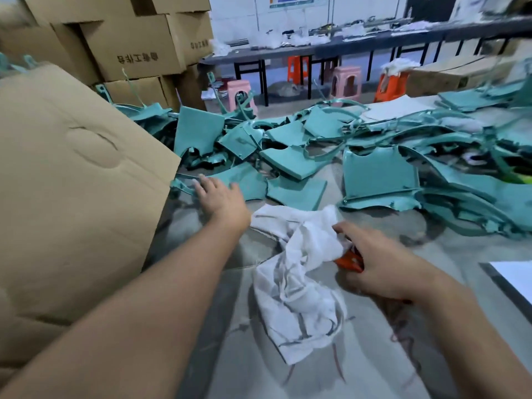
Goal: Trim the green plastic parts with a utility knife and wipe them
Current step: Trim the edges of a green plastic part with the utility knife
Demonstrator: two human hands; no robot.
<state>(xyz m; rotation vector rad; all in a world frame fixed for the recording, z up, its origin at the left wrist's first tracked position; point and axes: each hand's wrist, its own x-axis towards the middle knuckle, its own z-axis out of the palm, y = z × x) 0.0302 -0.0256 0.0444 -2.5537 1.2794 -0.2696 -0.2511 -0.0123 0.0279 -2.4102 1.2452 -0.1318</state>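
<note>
Several green plastic parts (296,156) lie heaped across the far half of the table. My left hand (220,198) reaches out flat with straight fingers, its fingertips touching a thin green part (184,184) at the pile's near left edge. A crumpled white rag (299,286) lies on the table in front of me. My right hand (383,260) grips an orange utility knife (349,262) and the rag's upper corner together. The knife's blade is hidden.
A big cardboard box (74,191) stands close on my left, with more cartons (132,44) stacked behind it. A white sheet (515,277) lies at the right table edge. Pink and orange stools (347,82) stand beyond the table by a long bench.
</note>
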